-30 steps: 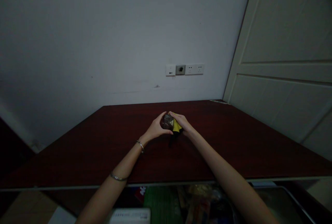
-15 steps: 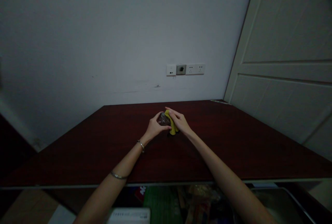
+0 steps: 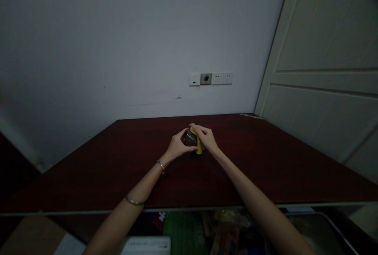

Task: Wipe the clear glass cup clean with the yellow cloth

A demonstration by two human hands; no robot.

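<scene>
Thumb and fingers of my left hand (image 3: 177, 145) are curled around a small, clear, shiny rounded object that looks like a glass (image 3: 189, 138); its exact kind is hard to make out in the dim light. My right hand (image 3: 206, 137) pinches a yellow cloth (image 3: 199, 145) and presses it against the right side of the glass. Part of the cloth hangs below the right fingers. Both hands are just above the dark red tabletop (image 3: 141, 145), near its middle, and the right palm hides some of the cloth.
A pale wall with a row of sockets (image 3: 211, 79) rises behind the table. To the right stands a white panelled door (image 3: 319, 78). Under the table's front edge are a white box-like thing (image 3: 147, 246), a green item (image 3: 185, 233) and several packets.
The glass has turned a little in my left hand and shifted slightly right. My right hand and the yellow cloth have also moved slightly right along its side.
</scene>
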